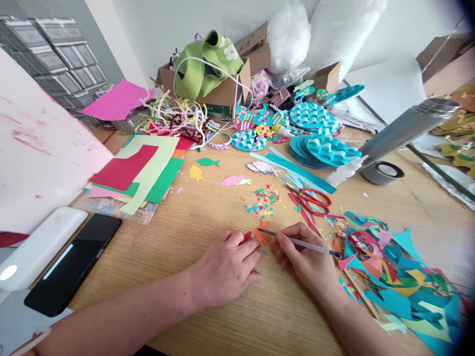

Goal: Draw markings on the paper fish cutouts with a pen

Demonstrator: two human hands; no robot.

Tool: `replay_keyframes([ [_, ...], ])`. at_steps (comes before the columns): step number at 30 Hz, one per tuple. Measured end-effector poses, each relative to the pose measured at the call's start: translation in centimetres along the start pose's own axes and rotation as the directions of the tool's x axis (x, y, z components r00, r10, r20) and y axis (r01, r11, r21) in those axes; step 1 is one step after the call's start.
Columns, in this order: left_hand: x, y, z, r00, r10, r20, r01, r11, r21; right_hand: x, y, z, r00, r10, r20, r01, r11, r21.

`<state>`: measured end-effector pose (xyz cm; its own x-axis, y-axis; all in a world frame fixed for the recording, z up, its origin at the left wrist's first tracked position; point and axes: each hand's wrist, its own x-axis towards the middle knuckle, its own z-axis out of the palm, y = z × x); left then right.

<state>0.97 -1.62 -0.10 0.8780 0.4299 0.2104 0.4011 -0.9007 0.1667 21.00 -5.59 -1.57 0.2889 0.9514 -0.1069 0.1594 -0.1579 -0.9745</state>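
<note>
In the head view, the middle of the frame is taken up by a wooden table with visible grain. At lower centre an orange paper fish lies flat on it. The left hand is palm down, fingers loosely bent, fingertips resting at the fish's left edge without closing around it. The right hand grips a slim pen, its dark point over the orange paper.

Above the hands, paper confetti is scattered near a green paper fish, a yellow paper fish, a pink paper fish and white paper fish. Red-handled scissors lie right of the confetti; paper offcuts heap at lower right.

At left, a black smartphone lies beside a white rounded device, below a stack of coloured paper. At right, a metal flask leans in the picture near a roll of tape and a white squeeze bottle.

Along the back, pipe cleaners pile left of blue wavy discs. Behind them, a green felt bag sits on a cardboard box, with fluffy white stuffing at upper right of it, against a pale wall.
</note>
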Motion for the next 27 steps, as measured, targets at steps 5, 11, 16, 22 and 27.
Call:
replay_keyframes([
  [5, 0.05, -0.06, 0.08, 1.0, -0.003, 0.003, 0.003, 1.0, -0.005, 0.06, 0.07, 0.0, 1.0, -0.015, 0.003, 0.015, 1.0, -0.011],
  [11, 0.01, 0.01, -0.03, 1.0, -0.004, 0.015, 0.004, 1.0, 0.001, 0.02, -0.09, -0.09, 1.0, -0.012, 0.004, 0.012, 1.0, -0.011],
  [16, 0.02, 0.03, -0.09, 1.0, -0.006, 0.018, 0.006, 1.0, -0.005, 0.01, -0.16, -0.05, 1.0, -0.026, 0.008, 0.026, 0.999, -0.027],
  [22, 0.07, 0.01, -0.16, 1.0, -0.006, 0.012, 0.006, 1.0, -0.002, -0.03, -0.34, -0.01, 1.0, -0.007, -0.001, 0.007, 1.0, -0.002],
  [27, 0.07, 0.02, -0.17, 1.0, -0.005, 0.014, 0.005, 1.0, 0.0, -0.02, -0.14, -0.11, 1.0, -0.01, 0.012, 0.01, 1.0, -0.017],
])
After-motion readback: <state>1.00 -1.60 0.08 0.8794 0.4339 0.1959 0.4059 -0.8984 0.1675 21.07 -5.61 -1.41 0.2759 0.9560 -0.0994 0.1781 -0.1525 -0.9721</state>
